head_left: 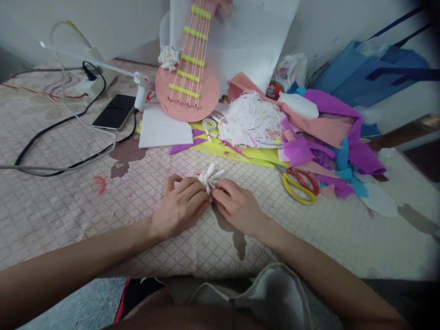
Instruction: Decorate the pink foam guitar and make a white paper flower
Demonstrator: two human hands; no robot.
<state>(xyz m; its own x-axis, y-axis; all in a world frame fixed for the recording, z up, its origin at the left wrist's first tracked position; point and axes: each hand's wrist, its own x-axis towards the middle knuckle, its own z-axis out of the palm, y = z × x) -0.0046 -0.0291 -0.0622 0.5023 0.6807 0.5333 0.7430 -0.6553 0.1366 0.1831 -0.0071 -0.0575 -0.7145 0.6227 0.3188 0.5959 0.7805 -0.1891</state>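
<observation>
Between my two hands, low over the cloth-covered table, is a small white flower (208, 178) with several narrow petals fanning out. My left hand (185, 201) is closed on its left side, fingers bent and knuckles up. From the right, my right hand (237, 204) pinches the flower near its base. My fingers hide its lower part, and I cannot tell what it is made of. A pair of scissors (299, 185) with one red and one yellow handle lies to the right of my right hand.
Behind stands a pink toy guitar (187, 91) with yellow frets, against a white board (252, 41). A phone (114, 111), glue gun (140, 91) and cords (51, 172) lie left. Tangled white yarn (252, 119) and purple scraps (302, 151) spread to the right.
</observation>
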